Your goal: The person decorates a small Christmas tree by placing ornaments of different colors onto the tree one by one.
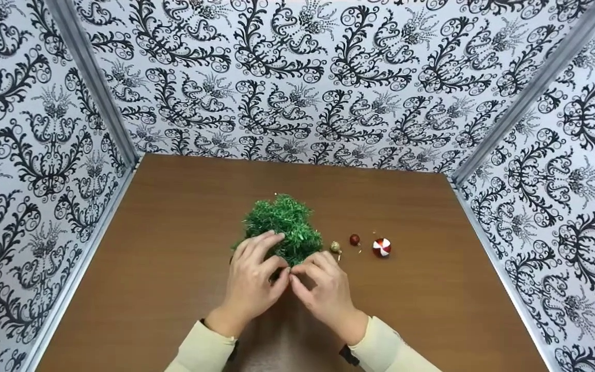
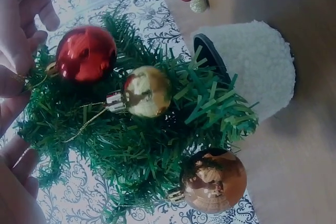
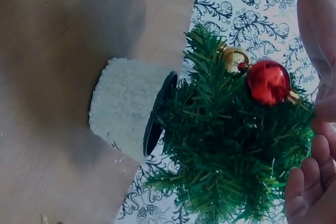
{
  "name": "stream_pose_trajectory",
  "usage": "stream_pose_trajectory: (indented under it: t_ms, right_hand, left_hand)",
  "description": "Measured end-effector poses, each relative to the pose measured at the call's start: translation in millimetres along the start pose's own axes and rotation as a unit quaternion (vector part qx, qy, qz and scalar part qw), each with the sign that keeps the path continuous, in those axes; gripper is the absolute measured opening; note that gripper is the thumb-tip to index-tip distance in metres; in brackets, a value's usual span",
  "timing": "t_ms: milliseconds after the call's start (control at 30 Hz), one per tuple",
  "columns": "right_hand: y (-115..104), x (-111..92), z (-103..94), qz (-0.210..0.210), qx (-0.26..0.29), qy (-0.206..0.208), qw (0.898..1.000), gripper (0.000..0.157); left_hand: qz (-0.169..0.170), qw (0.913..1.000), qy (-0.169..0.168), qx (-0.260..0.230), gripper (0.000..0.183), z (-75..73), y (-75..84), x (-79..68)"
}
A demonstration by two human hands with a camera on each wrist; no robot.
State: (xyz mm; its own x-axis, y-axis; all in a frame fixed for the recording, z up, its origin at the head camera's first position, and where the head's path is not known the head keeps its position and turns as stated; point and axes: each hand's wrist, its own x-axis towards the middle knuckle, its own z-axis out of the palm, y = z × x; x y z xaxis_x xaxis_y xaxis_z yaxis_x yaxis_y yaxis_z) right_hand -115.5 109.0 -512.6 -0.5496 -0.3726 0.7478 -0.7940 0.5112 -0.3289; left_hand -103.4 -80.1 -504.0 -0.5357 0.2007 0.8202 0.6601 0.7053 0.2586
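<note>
A small green artificial Christmas tree [image 1: 282, 217] stands in a white fuzzy pot [image 2: 257, 66]. On its branches, a shiny red bauble [image 2: 86, 55] hangs from a thin gold string. My left hand [image 1: 252, 271] and right hand [image 1: 326, 287] meet at the near side of the tree, thumb and index fingertips pinching together at that string. A gold bauble [image 2: 148, 93] with its own loop lies beside the red one, and a copper bauble [image 2: 214, 180] hangs lower down. The string's end is hidden among the fingers.
Right of the tree on the brown table [image 1: 432, 299] lie a small glittery gold ball [image 1: 335, 247], a small dark red ball [image 1: 355, 239] and a red-and-white swirled ball [image 1: 381, 247]. Patterned walls [image 1: 287, 103] enclose the back and sides.
</note>
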Motion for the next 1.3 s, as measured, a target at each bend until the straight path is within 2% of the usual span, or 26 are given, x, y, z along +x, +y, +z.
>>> stream_pose_trajectory:
  t_ms: [167, 300, 433, 800, 1300]
  right_hand:
    - [2.5, 0.3, 0.1, 0.013, 0.003, 0.007, 1.0, 0.003]
    - [4.6, 3.0, -0.8, 0.028, -0.014, 0.016, 0.999, 0.009]
    - [5.1, 5.7, -0.8, 0.035, -0.04, 0.021, 0.998, 0.008]
    - [7.0, 9.4, 2.0, 0.023, -0.079, 0.034, 0.996, 0.006]
    - [7.6, 9.7, 3.8, 0.033, -0.093, 0.029, 0.995, 0.008]
  left_hand:
    - [0.004, 1.0, 0.005, -0.002, 0.007, -0.3, -1.0, -0.2]
    - [0.009, 0.9999, 0.006, 0.009, 0.008, -0.7, -1.5, 2.4]
    - [0.009, 0.9997, 0.008, 0.023, 0.008, -0.8, -0.5, 5.9]
    - [0.015, 0.9988, 0.02, 0.043, 0.004, -0.1, 3.2, 7.2]
    - [0.021, 0.9978, 0.026, 0.056, 0.003, 0.1, 2.6, 9.1]
